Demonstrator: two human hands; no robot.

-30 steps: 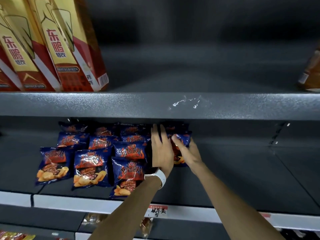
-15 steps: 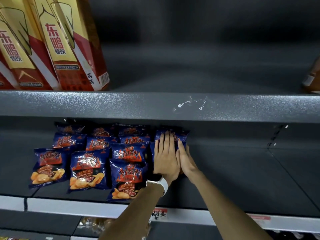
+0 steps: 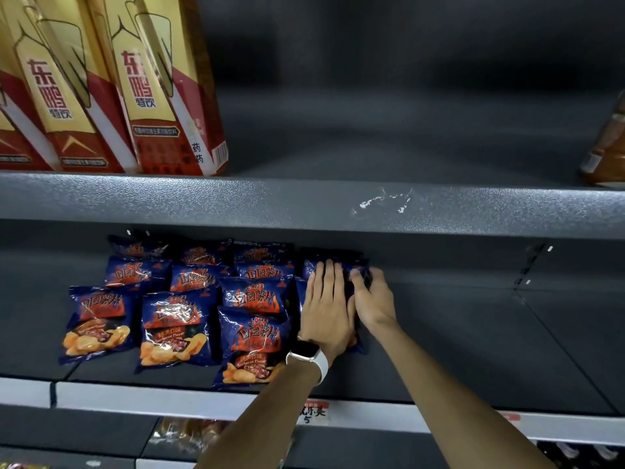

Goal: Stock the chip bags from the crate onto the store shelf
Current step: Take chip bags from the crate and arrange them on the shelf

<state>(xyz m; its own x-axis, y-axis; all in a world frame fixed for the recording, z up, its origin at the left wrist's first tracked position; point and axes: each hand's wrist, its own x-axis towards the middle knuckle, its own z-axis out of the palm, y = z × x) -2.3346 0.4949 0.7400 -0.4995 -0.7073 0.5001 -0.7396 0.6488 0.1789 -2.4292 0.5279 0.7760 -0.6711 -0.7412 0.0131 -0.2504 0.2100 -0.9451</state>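
Several dark blue chip bags with orange print lie in overlapping columns on the grey middle shelf. A further column of chip bags at the right end is mostly hidden under both hands. My left hand, with a white watch on the wrist, lies flat on these bags with straight fingers. Beside it, my right hand rests against the column's right edge, fingertips on the rear bag. The crate is out of view.
Tall yellow-and-red drink cartons stand on the upper shelf at the left. A brown package sits at that shelf's far right. A price tag hangs on the shelf's front rail, with packaged goods below.
The right hand let go of the bag it was setting down, and both hands came together flat on the right-hand column. The view has shifted slightly.
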